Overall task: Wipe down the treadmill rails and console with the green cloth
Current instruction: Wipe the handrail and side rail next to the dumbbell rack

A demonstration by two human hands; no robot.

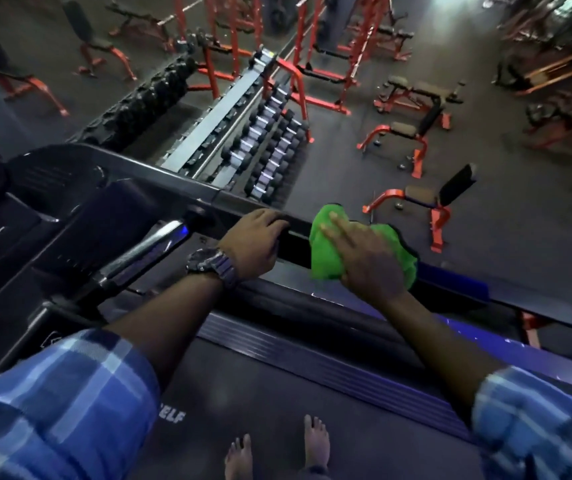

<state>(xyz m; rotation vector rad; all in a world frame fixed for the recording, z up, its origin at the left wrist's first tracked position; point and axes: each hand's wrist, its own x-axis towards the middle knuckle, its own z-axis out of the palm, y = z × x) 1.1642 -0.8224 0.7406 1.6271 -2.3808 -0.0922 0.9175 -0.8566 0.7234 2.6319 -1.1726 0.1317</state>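
Observation:
A bunched green cloth (326, 244) lies on the treadmill's dark side rail (298, 233). My right hand (367, 261) presses down on the cloth with its fingers stretched flat. Just to the left, my left hand (253, 244), with a wristwatch, curls its fingers over the same rail and grips it. The treadmill console (80, 202) is at the left, dark and partly blurred. A shiny handlebar (146, 251) runs from the console toward my left wrist.
The treadmill belt (277, 410) lies below, with bare feet (277, 448) standing on it. Beyond the rail stand a dumbbell rack (260, 147), red weight benches (416, 209) and red squat racks (312, 57) on the dark gym floor.

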